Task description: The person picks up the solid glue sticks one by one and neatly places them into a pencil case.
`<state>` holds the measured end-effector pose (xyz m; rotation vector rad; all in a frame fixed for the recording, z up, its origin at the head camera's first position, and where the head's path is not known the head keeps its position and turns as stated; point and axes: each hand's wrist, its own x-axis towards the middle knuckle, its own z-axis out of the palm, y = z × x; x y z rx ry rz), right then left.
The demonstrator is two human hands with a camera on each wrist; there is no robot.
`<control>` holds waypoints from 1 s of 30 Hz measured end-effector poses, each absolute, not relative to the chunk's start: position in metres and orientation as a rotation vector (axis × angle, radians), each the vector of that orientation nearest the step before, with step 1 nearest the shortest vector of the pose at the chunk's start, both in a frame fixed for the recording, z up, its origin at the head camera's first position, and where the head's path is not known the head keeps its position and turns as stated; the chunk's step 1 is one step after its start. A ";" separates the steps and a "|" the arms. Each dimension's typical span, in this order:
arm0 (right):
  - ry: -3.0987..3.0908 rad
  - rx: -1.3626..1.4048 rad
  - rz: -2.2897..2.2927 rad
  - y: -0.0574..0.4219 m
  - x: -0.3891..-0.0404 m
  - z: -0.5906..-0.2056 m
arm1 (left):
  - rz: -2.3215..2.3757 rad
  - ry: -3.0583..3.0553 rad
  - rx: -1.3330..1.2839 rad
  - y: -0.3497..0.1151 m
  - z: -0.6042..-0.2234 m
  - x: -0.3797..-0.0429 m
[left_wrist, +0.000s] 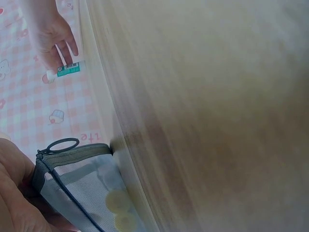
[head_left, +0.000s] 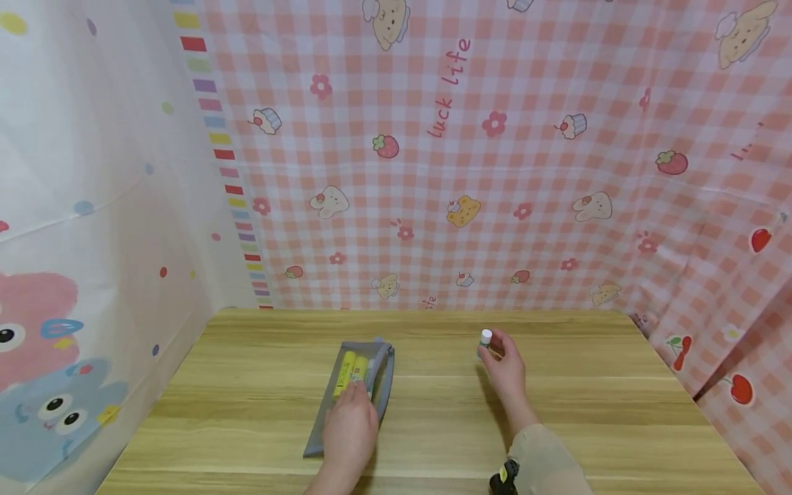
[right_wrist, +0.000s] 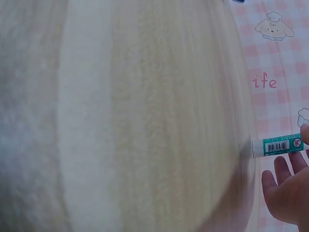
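In the head view, my left hand [head_left: 351, 427] grips a grey mesh zip pouch [head_left: 317, 434] at its near part, fingers over the top. Two yellow tubes [head_left: 344, 375] show through the mesh; in the left wrist view their round ends [left_wrist: 118, 200] are visible. The zip side of the pouch gapes to the right, and a pull ring [left_wrist: 63, 144] sits at its far corner. My right hand [head_left: 507, 368] pinches a glue stick [head_left: 485, 337], held upright with its white cap on top. A green label with a barcode shows on the glue stick [right_wrist: 277, 145] in the right wrist view.
Both hands are over a wood-grain table [head_left: 433, 426]. Behind it hangs a pink checked cloth [head_left: 421, 185], and at the left a white cloth [head_left: 124, 206] with cartoon figures. A dark strap [head_left: 504, 478] is on the right sleeve [head_left: 544, 457].
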<state>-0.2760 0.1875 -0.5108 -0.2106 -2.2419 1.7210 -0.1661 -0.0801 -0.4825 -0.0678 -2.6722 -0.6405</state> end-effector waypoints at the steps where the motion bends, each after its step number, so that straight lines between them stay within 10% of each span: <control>1: -2.242 -0.210 1.718 0.188 -0.276 -0.511 | -0.641 -2.673 -0.068 -0.080 -0.482 -0.166; 30: -2.247 -0.192 1.615 0.177 -0.277 -0.512 | -0.660 -2.729 -0.032 -0.079 -0.483 -0.168</control>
